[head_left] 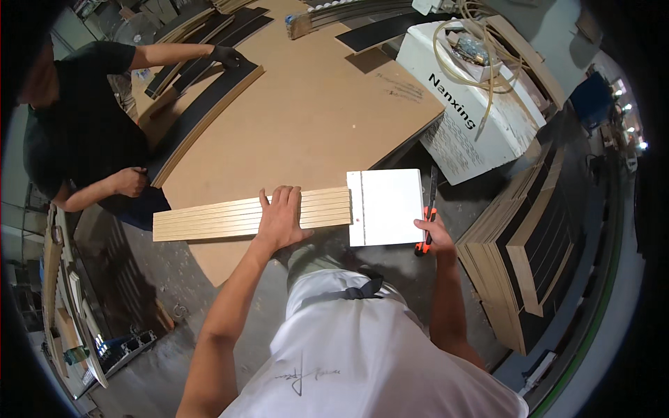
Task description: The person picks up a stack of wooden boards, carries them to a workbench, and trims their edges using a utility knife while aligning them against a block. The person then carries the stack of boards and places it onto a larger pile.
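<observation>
My left hand lies across a bundle of narrow wooden strips, its fingertips over the far edge and its thumb at the near side. The strips lie side by side over the front edge of the brown board table. A white rectangular panel with a dark line near its left side meets their right end. My right hand grips the panel's right edge with the thumb on top. In the same hand is a cutter-like tool with an orange and black handle and a long dark blade; its exact kind is unclear.
A brown board forms the worktop. At its left a co-worker in black touches dark-faced curved panels. A white box with coiled hose stands far right. Stacked boards stand on the floor to the right.
</observation>
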Demonstrator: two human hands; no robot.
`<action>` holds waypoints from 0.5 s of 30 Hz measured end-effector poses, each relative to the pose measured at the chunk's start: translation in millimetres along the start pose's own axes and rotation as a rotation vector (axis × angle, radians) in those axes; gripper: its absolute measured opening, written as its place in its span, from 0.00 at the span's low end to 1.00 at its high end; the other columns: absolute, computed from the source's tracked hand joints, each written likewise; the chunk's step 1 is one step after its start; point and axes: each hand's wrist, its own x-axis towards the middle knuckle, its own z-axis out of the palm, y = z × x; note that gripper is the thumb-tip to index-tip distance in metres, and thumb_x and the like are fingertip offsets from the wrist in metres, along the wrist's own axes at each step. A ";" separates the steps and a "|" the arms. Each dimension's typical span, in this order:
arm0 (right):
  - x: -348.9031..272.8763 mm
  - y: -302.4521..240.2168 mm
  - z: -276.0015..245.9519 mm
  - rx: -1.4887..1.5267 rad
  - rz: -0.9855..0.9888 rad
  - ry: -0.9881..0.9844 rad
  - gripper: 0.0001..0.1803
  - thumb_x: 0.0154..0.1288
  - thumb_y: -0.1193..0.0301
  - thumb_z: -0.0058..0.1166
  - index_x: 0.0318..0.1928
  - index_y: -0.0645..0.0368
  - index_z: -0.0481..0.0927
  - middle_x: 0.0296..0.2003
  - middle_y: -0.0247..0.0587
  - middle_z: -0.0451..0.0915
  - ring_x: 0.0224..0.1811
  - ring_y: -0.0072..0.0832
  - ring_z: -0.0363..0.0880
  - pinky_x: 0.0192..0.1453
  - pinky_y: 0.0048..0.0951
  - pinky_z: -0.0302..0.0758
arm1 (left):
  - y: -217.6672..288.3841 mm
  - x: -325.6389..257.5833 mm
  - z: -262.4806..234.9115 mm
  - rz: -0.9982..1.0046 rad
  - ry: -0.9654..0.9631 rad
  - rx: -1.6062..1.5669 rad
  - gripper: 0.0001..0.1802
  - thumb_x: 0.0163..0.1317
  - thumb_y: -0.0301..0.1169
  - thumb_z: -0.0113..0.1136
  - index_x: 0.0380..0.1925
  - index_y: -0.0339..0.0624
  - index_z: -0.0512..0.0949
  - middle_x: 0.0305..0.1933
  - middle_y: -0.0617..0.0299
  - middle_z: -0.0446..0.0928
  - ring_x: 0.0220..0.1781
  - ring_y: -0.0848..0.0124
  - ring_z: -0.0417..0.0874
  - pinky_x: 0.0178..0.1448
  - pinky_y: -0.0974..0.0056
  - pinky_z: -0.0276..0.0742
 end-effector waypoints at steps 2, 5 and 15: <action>1.9 -4.0 -3.6 -0.085 0.027 -0.080 0.22 0.59 0.79 0.57 0.55 0.66 0.72 0.44 0.42 0.79 0.48 0.31 0.79 0.54 0.34 0.75 | 0.0 -1.4 0.5 -0.004 0.013 0.002 0.57 0.35 0.52 0.77 0.63 0.36 0.62 0.63 0.50 0.66 0.70 0.55 0.62 0.73 0.32 0.44; 5.3 -3.0 -7.6 -0.131 0.048 -0.033 0.23 0.58 0.76 0.58 0.54 0.66 0.73 0.44 0.42 0.79 0.47 0.31 0.79 0.52 0.32 0.75 | 1.8 -0.8 0.5 -0.009 0.019 0.007 0.56 0.35 0.52 0.77 0.63 0.36 0.62 0.64 0.50 0.66 0.71 0.55 0.62 0.73 0.32 0.43; 17.4 -10.7 -4.2 -0.087 0.104 -0.141 0.26 0.54 0.72 0.62 0.55 0.64 0.72 0.42 0.41 0.78 0.45 0.31 0.78 0.52 0.34 0.74 | -2.9 7.1 -8.9 -0.033 -0.077 -0.019 0.51 0.36 0.52 0.75 0.59 0.37 0.65 0.59 0.49 0.69 0.65 0.54 0.66 0.72 0.39 0.48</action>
